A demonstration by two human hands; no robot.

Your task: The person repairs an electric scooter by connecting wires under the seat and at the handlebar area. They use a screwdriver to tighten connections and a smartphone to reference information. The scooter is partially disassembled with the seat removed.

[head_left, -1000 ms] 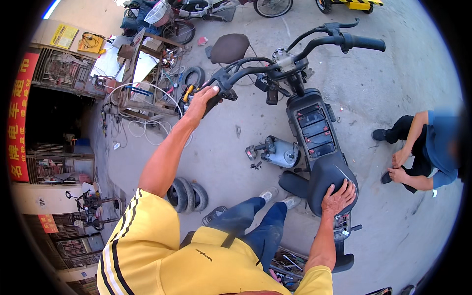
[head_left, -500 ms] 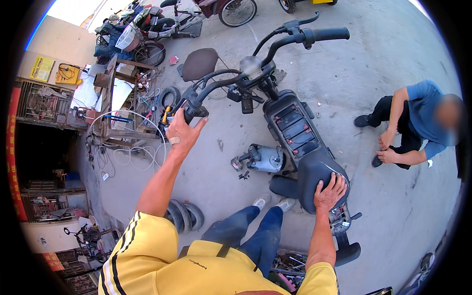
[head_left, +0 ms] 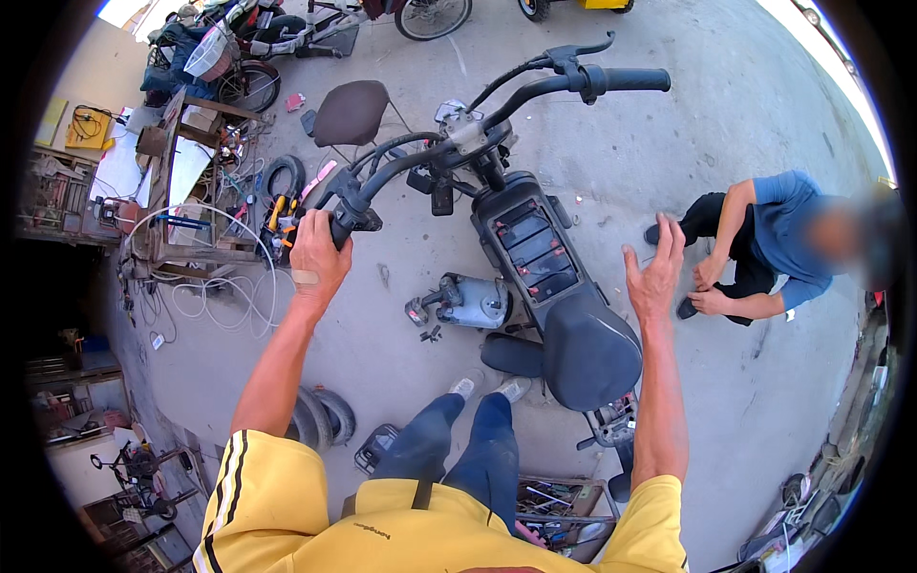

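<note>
An electric scooter (head_left: pixel 521 307) stands before me, its black seat (head_left: pixel 590 351) near my right side and its battery bay open. Inside the bay sit several dark batteries (head_left: pixel 537 250) with red terminal caps. My left hand (head_left: pixel 320 250), a plaster at its wrist, is closed around the left grip of the handlebar (head_left: pixel 399 176). Off to the right of the seat, my right hand (head_left: pixel 655 277) is raised in the air with fingers spread, touching nothing. The right grip (head_left: pixel 626 79) of the bar points away, with nobody holding it.
A person (head_left: pixel 764 244) in blue squats to the right. A grey canister-like machine (head_left: pixel 470 302) stands left of the scooter. Tyres (head_left: pixel 323 416) lie by my feet. A tool box (head_left: pixel 564 506) is at lower right. A stool (head_left: pixel 351 113) and a cluttered wooden bench (head_left: pixel 172 181) stand left.
My right hand has lifted off the seat and moved forward and right, its fingers opening. My left hand now wraps the left grip more closely. The view has shifted slightly.
</note>
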